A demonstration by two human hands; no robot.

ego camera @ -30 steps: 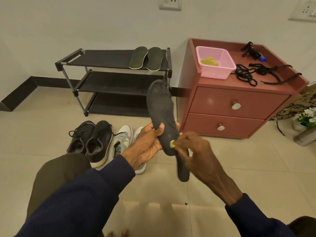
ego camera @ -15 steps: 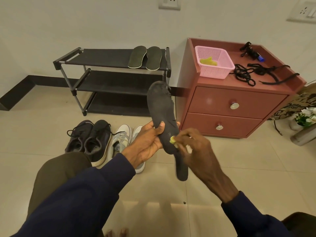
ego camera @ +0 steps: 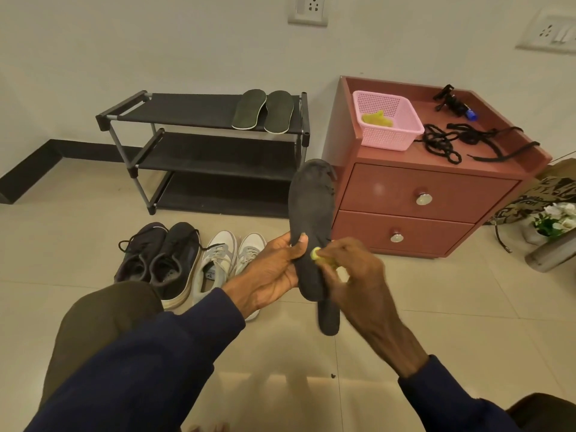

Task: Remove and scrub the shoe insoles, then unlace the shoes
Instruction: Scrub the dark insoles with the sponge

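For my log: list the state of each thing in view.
Insole: gripped by left hand.
Scrubber: pinched by right hand, against insole.
Black shoes: laced, on floor.
Drawers: both shut.
Laces: loose on cabinet.
Spare insoles: flat on rack.

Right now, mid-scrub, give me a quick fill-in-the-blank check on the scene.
The left hand grips the dark insole while the right hand presses a small ____ scrubber against it.
____ other insoles lie on the shoe rack top shelf.
Loose black laces lie on the red nightstand beside the ____ basket.
Missing words: yellow, two, pink.
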